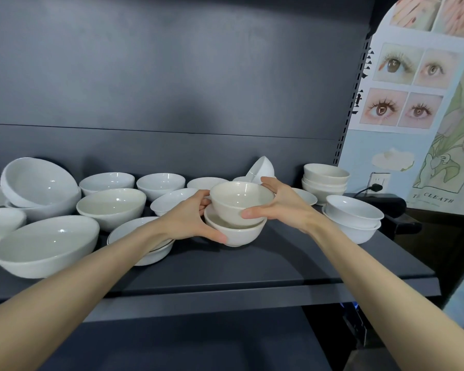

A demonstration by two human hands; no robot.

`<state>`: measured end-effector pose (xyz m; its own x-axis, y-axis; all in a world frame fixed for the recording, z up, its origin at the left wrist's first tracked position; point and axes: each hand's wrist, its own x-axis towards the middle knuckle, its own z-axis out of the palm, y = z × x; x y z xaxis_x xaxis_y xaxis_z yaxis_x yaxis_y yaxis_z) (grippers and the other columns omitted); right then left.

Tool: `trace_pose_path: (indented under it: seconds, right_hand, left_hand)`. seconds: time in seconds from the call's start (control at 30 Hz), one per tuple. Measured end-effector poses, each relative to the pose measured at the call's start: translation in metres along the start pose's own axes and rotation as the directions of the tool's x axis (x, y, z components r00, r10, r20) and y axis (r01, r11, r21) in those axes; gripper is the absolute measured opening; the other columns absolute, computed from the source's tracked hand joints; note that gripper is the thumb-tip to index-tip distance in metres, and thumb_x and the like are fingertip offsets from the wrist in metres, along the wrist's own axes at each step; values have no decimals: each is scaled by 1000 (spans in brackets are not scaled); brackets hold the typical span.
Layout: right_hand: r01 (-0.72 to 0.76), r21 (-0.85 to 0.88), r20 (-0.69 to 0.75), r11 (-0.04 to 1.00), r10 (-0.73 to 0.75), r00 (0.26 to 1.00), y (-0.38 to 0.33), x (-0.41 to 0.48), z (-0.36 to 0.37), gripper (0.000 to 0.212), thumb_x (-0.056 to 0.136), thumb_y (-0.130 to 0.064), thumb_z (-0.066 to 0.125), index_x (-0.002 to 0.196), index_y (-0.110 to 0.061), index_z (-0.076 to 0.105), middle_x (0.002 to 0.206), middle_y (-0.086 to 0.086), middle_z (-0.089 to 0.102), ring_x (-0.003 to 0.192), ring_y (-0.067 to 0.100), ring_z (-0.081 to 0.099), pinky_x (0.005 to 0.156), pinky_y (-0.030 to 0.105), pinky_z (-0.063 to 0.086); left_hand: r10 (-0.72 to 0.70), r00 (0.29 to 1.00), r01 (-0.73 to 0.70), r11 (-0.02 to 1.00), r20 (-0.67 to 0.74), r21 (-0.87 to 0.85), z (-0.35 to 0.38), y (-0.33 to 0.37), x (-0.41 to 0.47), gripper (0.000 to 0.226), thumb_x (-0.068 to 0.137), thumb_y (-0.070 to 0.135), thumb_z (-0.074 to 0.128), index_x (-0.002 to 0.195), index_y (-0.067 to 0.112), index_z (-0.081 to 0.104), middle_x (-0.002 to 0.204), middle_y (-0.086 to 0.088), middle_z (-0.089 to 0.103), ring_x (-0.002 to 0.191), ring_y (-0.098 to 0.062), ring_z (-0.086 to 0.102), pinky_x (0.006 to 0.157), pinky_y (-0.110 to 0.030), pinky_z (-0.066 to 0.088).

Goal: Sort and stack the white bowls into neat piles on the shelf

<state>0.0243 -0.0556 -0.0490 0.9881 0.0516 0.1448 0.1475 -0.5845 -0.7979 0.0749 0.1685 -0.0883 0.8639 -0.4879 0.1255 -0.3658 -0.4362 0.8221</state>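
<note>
Left hand (190, 220) grips lower bowl (239, 232). Right hand (281, 204) grips top bowl (239, 200), tilted inside lower one, mid shelf (279, 269). Poster (439, 167) reads "CLEATH".

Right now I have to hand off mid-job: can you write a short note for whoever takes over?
Left hand: grip on the lower cream bowl.
Right hand: grip on the upper cream bowl, nested in the lower one, slightly tilted.
Done: a cream stack at back right and a white pair at right on the shelf.
Left: loose and leaning bowls at left and back, including the tipped bowl, still need sorting.
</note>
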Motion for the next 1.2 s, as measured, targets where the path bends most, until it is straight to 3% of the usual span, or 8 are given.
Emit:
trace_pose_path:
  seconds: [0.1, 0.3, 0.47, 0.7, 0.77, 0.87, 0.97, 1.2]
  right_hand:
    - [6, -13, 19, 1000, -6, 1000, -1, -3, 1, 106, 63, -34, 88, 148, -15, 27, 133, -12, 43, 120, 10, 44, 94, 23, 39]
    - [-4, -14, 32, 1000, 4, 999, 3, -3, 4, 107, 64, -32, 87, 148, -14, 26, 131, -9, 45, 121, 11, 45, 93, 22, 38]
    - [1, -4, 45, 1000, -1, 999, 9, -3, 10, 103, 63, -31, 88, 146, -15, 29, 134, -6, 48, 120, 13, 49, 95, 26, 43]
    - [-7, 2, 106, 1000, 7, 994, 13, -4, 13, 103, 55, -56, 85, 138, -23, 33, 131, -14, 52, 123, 8, 50, 100, 29, 44]
    - [2, 37, 130, 999, -6, 992, 11, -6, 14, 95, 64, -49, 84, 139, -25, 32, 132, -16, 51, 124, 5, 49, 97, 20, 43]
    - [30, 90, 161, 996, -44, 986, 5, -14, 15, 50, 82, -21, 75, 114, -38, 42, 115, -22, 56, 109, -8, 53, 76, 2, 44]
    - [30, 121, 190, 992, -53, 980, -3, -22, 15, 40, 86, -7, 68, 102, -38, 47, 107, -23, 58, 92, -21, 56, 74, 1, 43]
    - [69, 153, 120, 986, -88, 989, 4, -23, 12, 33, 84, -7, 71, 88, -36, 54, 76, -30, 65, 71, -19, 60, 66, 11, 52]
  left_hand:
    - [-10, 1000, 10, 1000, 16, -28, -2, -2, 2, 95, 56, 7, 92, 135, 14, 40, 131, 7, 56, 115, -1, 57, 93, -14, 48]
    - [-31, 999, 32, 999, 27, -28, -2, -4, 4, 107, 57, 6, 92, 144, 8, 30, 135, 2, 51, 121, -13, 55, 105, -28, 44]
    - [-20, 999, 21, 1000, 38, -19, -2, -4, 4, 120, 34, 35, 92, 139, 10, 38, 127, 3, 59, 114, -12, 61, 102, -31, 48]
    - [5, 994, -6, 1000, 109, 6, -3, -2, 3, 97, 42, 34, 91, 129, 18, 52, 115, 3, 70, 107, -14, 66, 99, -39, 51]
    - [6, 993, -9, 1000, 115, 23, -4, -1, 2, 93, 42, 36, 90, 126, 18, 55, 113, 4, 71, 107, -14, 66, 100, -39, 50]
    - [11, 992, -14, 1000, 123, 25, -4, -1, 2, 88, 41, 37, 90, 121, 19, 58, 111, 4, 72, 106, -14, 67, 101, -39, 49]
    - [8, 990, -13, 999, 144, 35, -4, 2, 1, 82, 43, 37, 88, 118, 23, 59, 109, 5, 73, 105, -13, 67, 100, -37, 50]
    - [22, 988, -34, 997, 155, 75, -5, 10, -1, 41, 67, 9, 86, 96, 27, 64, 78, 19, 72, 78, -4, 66, 87, -29, 53]
